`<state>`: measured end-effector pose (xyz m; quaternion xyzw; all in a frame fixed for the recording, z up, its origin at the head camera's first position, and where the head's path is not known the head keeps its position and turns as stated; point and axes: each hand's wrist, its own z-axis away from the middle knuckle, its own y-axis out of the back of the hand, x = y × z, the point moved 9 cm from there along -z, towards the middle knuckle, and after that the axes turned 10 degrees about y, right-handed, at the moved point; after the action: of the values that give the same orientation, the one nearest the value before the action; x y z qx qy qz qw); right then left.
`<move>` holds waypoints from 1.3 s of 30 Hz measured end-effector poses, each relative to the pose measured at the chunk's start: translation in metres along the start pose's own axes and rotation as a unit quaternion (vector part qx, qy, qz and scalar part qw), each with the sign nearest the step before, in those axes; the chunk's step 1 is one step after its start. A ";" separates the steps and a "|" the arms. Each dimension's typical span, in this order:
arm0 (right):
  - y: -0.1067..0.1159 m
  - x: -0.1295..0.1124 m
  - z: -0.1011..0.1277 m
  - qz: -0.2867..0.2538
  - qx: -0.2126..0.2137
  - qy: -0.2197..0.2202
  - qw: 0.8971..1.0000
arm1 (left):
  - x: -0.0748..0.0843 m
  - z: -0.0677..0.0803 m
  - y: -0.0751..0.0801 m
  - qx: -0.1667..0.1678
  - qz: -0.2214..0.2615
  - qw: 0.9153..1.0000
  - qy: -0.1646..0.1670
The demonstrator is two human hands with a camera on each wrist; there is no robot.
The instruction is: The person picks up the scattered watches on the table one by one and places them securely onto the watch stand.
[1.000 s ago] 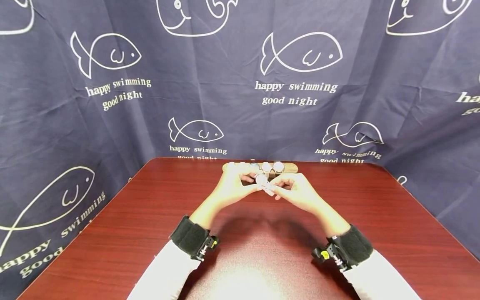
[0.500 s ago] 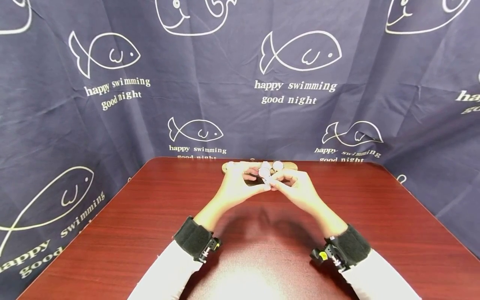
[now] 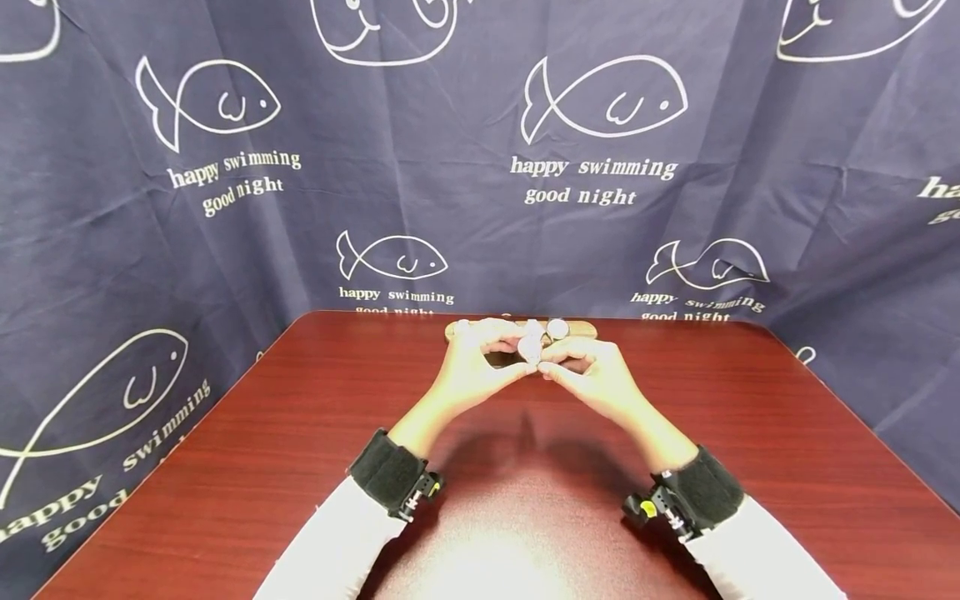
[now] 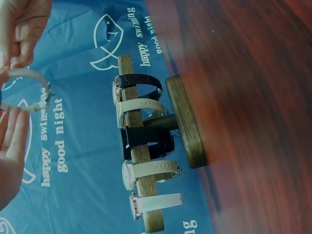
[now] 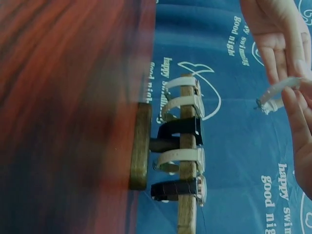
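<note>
Your left hand (image 3: pixel 468 367) and right hand (image 3: pixel 592 375) meet above the far middle of the table (image 3: pixel 225 467), fingertips nearly touching, and both pinch a white watch (image 3: pixel 531 350) between them. In the left wrist view the watch (image 4: pixel 29 92) shows as a pale strap curved in a loop with the case at one side, held off the table in front of the curtain (image 3: pixel 150 233); the fingers (image 4: pixel 12 131) of your left hand lie fairly straight beside the strap, while the other hand (image 4: pixel 24 29) grips it from the far end. In the right wrist view the strap (image 5: pixel 278 92) runs between two sets of fingers (image 5: pixel 297 117). Just behind your hands stands a wooden stand (image 4: pixel 185 122), a flat base with a post and crossbar, carrying five watches: three white ones (image 4: pixel 146 168) and two dark ones (image 4: pixel 146 139), strapped side by side along the bar.
</note>
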<state>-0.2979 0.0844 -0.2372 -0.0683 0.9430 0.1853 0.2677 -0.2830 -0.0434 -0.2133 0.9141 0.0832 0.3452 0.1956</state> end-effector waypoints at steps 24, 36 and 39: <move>0.000 -0.029 -0.006 0.195 -0.050 0.195 0.960 | 0.013 0.002 -0.008 -0.032 -0.008 0.999 -0.019; 0.002 -0.009 -0.002 0.216 -0.068 0.190 0.955 | 0.006 0.003 -0.010 -0.038 0.022 0.999 0.008; 0.007 -0.005 -0.002 0.223 -0.064 0.176 0.957 | 0.003 0.002 -0.007 -0.028 0.007 0.999 0.019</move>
<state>-0.2958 0.0899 -0.2309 0.0947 0.9527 0.2853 0.0442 -0.2800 -0.0371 -0.2158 0.9022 0.0704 0.3660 0.2170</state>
